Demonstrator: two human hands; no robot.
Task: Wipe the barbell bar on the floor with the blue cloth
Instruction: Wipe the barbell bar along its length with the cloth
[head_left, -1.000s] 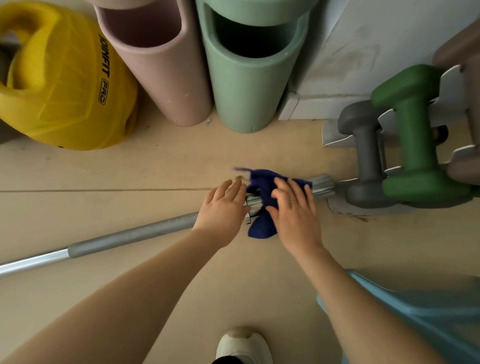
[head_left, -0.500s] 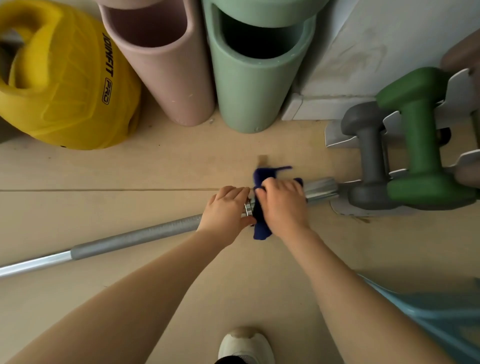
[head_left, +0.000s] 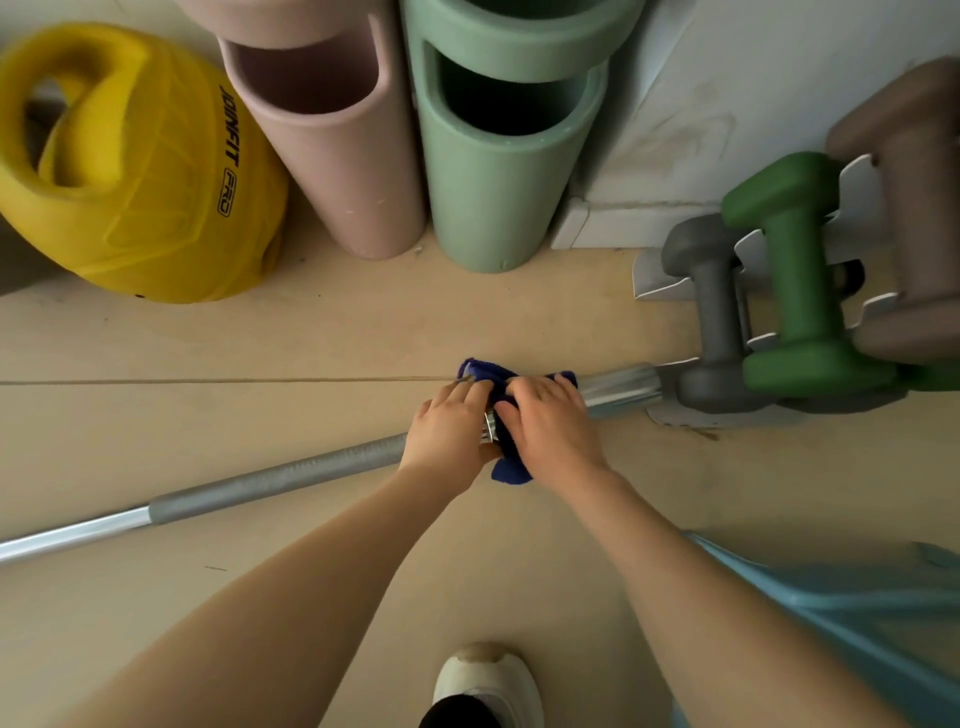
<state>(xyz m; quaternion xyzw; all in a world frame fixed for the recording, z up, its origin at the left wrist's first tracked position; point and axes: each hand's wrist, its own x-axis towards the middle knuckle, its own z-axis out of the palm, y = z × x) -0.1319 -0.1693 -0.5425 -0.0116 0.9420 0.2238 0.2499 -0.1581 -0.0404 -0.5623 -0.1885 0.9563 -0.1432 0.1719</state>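
At the centre of the frame the right hand grips the blue cloth wrapped around the barbell bar, while the left hand holds the bar just beside it. The bar runs from lower left toward the dumbbell rack at right.

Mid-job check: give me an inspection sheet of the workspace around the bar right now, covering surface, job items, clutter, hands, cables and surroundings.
Surface: beige smooth floor with one thin seam line.
Job's things: long silver metal barbell bar lies on the floor; dark blue cloth is wrapped over it near its right end.
Clutter: grey dumbbell and green dumbbell on a metal rack, next to the bar's end.
Grippers: left hand grips the bar beside the cloth; right hand presses the cloth onto the bar.
Cables: nothing seen.
Surroundings: yellow rubber weight, pink foam roller, green foam roller, white wall, white shoe.
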